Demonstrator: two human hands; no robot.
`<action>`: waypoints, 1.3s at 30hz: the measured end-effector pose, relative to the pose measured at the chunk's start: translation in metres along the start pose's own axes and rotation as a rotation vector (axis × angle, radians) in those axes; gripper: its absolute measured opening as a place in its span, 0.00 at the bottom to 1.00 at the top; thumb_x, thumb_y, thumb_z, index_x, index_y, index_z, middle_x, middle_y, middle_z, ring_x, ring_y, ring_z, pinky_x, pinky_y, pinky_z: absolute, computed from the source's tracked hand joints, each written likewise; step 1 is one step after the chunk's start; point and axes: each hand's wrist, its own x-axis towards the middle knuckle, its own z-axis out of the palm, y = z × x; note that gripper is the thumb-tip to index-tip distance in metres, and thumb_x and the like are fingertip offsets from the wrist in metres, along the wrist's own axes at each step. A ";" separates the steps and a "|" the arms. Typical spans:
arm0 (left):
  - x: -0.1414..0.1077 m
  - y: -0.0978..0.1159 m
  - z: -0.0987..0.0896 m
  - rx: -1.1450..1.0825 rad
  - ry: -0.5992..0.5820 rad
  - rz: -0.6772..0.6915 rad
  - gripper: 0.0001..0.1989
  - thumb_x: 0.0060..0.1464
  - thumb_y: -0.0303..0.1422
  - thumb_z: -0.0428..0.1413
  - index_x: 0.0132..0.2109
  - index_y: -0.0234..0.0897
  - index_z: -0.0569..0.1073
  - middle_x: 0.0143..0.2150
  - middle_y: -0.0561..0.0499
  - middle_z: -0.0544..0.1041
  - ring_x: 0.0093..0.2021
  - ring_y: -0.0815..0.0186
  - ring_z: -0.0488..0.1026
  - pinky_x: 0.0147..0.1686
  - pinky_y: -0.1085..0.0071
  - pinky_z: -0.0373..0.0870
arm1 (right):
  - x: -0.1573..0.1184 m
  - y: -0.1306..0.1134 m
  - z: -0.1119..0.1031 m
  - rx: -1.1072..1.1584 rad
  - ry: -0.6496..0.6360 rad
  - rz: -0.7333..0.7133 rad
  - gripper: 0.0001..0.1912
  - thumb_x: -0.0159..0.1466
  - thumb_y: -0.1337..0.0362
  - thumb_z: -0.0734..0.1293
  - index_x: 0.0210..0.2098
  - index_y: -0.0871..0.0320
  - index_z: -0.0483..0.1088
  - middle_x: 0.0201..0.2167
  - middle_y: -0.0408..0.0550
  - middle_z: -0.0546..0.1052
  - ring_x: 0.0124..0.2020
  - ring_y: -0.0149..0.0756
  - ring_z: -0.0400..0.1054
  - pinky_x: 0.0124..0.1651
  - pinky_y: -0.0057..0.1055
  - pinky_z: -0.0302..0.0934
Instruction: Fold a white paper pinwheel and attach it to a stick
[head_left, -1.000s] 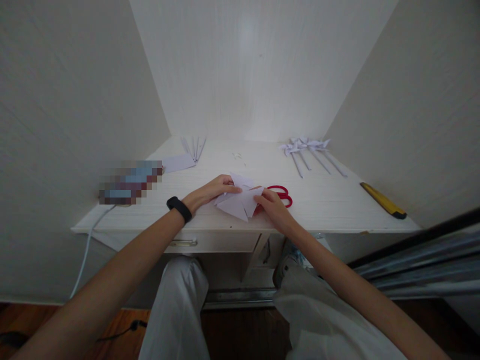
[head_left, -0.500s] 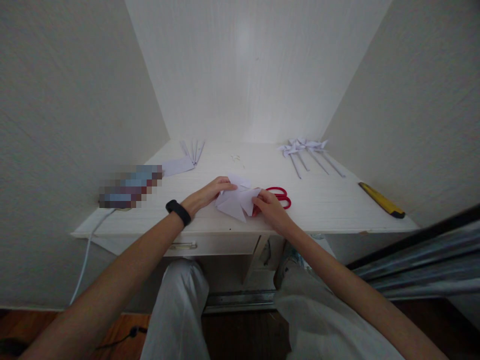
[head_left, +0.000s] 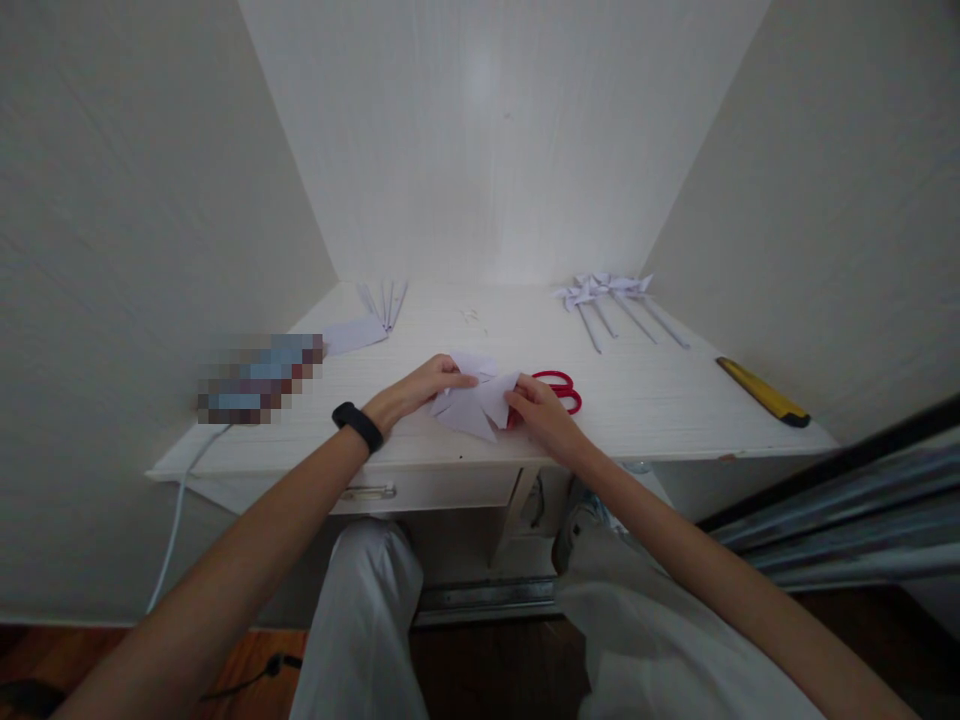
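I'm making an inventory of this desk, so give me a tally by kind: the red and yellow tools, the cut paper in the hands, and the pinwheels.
Red scissors: 1
Yellow cutter: 1
Cut paper, held in both hands: 1
Paper pinwheels: 4, judging by their sticks, since the heads overlap
Total: 7

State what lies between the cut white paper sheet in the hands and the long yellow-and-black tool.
In the head view, from the paper rightward: the right hand, the red looped scissor handles, then white tabletop up to the tool.
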 end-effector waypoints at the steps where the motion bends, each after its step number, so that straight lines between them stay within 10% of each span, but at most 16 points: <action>1: 0.000 0.000 0.000 0.011 -0.019 -0.008 0.12 0.40 0.35 0.62 0.30 0.30 0.75 0.25 0.50 0.76 0.22 0.70 0.69 0.24 0.74 0.63 | -0.001 -0.002 0.000 0.024 -0.014 -0.003 0.06 0.56 0.67 0.61 0.35 0.58 0.67 0.27 0.43 0.73 0.27 0.31 0.67 0.29 0.27 0.62; 15: 0.003 -0.004 -0.002 0.010 -0.025 0.046 0.12 0.40 0.35 0.63 0.32 0.30 0.75 0.27 0.51 0.76 0.23 0.72 0.69 0.24 0.77 0.63 | -0.007 -0.012 -0.009 0.170 -0.330 0.007 0.28 0.49 0.66 0.72 0.47 0.55 0.59 0.40 0.45 0.73 0.33 0.29 0.68 0.31 0.24 0.62; 39: 0.003 -0.006 -0.002 0.116 -0.121 0.060 0.13 0.45 0.38 0.60 0.31 0.30 0.76 0.26 0.50 0.77 0.23 0.71 0.70 0.24 0.77 0.63 | -0.003 -0.005 -0.001 -0.019 -0.093 0.043 0.14 0.53 0.63 0.69 0.37 0.58 0.62 0.20 0.36 0.72 0.17 0.25 0.64 0.21 0.23 0.59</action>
